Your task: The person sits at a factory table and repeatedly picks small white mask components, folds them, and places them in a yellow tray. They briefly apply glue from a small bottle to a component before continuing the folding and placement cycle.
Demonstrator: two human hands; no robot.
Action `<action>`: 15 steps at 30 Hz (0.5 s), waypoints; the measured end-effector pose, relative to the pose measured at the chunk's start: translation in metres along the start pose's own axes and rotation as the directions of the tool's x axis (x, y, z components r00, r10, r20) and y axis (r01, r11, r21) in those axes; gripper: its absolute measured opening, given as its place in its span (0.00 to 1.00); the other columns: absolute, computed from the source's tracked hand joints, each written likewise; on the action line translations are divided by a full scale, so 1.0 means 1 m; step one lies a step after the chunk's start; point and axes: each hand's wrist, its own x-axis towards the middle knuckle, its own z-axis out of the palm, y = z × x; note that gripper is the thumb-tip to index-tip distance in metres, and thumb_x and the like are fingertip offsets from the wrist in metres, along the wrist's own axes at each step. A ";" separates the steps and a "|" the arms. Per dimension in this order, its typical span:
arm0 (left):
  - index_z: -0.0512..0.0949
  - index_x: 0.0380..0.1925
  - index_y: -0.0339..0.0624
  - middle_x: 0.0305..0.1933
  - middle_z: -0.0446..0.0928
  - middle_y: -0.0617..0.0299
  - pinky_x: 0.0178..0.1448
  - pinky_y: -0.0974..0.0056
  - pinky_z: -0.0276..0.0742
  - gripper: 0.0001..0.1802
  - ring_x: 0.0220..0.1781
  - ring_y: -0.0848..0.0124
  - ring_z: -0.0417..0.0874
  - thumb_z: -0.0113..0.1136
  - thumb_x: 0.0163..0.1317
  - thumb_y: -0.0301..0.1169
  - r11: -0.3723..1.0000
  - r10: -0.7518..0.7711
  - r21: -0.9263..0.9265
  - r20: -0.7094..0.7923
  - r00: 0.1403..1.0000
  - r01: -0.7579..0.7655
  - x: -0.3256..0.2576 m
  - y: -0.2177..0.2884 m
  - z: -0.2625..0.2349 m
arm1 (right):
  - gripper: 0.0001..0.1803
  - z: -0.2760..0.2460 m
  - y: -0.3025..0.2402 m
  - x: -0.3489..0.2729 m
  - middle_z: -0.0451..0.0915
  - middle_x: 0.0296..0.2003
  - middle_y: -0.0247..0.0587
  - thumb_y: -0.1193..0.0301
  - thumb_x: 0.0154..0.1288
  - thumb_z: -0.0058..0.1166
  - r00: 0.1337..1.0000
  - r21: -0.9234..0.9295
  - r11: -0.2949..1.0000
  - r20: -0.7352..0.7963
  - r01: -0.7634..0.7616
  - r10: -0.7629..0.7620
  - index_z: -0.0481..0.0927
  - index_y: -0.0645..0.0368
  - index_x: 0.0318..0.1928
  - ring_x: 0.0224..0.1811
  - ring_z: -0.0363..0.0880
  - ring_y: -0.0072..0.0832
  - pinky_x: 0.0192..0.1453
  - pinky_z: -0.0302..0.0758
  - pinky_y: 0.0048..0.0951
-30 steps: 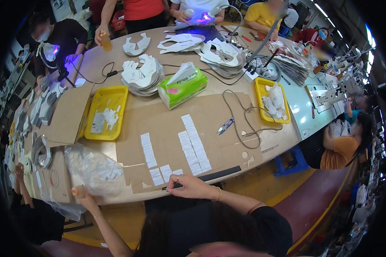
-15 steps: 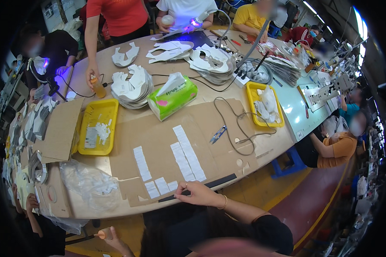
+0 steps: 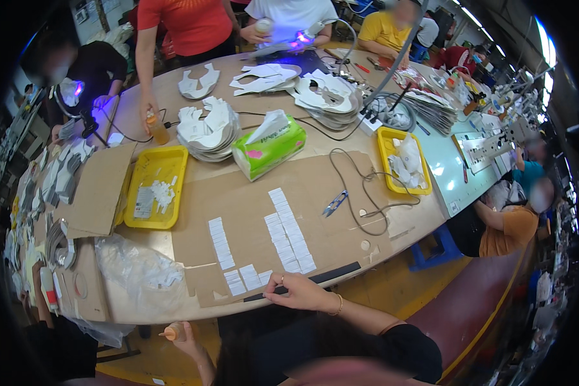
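Left hand (image 3: 185, 340) dropped, clutching bottle (image 3: 172, 332)

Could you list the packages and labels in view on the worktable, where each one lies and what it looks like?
Tissue pack: centre of the table, soft green block with a pink patch, a white tissue sticking up.
White label strips: rows on the brown cardboard, just beyond the right hand.
Small orange bottle: held in the left hand below the table edge.
Clear plastic bag: crumpled, near left edge.
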 end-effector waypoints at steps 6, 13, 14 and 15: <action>0.71 0.44 0.37 0.40 0.72 0.62 0.48 0.68 0.73 0.15 0.41 0.72 0.74 0.65 0.59 0.25 1.000 0.000 -0.003 0.008 1.000 0.000 0.001 -0.001 -0.001 | 0.08 0.013 -0.005 0.020 0.82 0.31 0.42 0.69 0.63 0.58 0.984 -0.051 0.984 0.058 0.173 -0.170 0.76 0.59 0.36 0.36 0.82 0.37 0.37 0.76 0.32; 0.71 0.44 0.37 0.40 0.72 0.63 0.49 0.67 0.73 0.17 0.41 0.73 0.73 0.66 0.57 0.23 1.000 0.025 -0.003 0.008 1.000 -0.025 0.004 -0.002 -0.002 | 0.08 0.038 -0.011 0.033 0.82 0.32 0.43 0.67 0.65 0.57 0.975 0.057 0.993 0.191 0.108 -0.117 0.77 0.58 0.36 0.35 0.81 0.38 0.39 0.76 0.34; 0.71 0.44 0.37 0.40 0.72 0.63 0.49 0.67 0.73 0.18 0.41 0.74 0.74 0.66 0.56 0.23 0.999 0.032 -0.005 0.004 0.999 -0.032 0.003 -0.001 -0.002 | 0.08 0.039 -0.011 0.033 0.83 0.32 0.43 0.67 0.65 0.57 0.971 0.049 0.989 0.188 0.141 -0.148 0.77 0.59 0.36 0.34 0.81 0.38 0.39 0.76 0.34; 0.71 0.45 0.37 0.40 0.72 0.63 0.49 0.67 0.73 0.18 0.41 0.74 0.74 0.67 0.56 0.23 1.000 0.024 0.006 0.002 1.000 -0.024 0.002 0.000 -0.001 | 0.09 0.040 -0.010 0.034 0.83 0.32 0.43 0.66 0.65 0.57 0.965 0.063 0.982 0.184 0.180 -0.189 0.77 0.59 0.36 0.34 0.81 0.38 0.38 0.76 0.34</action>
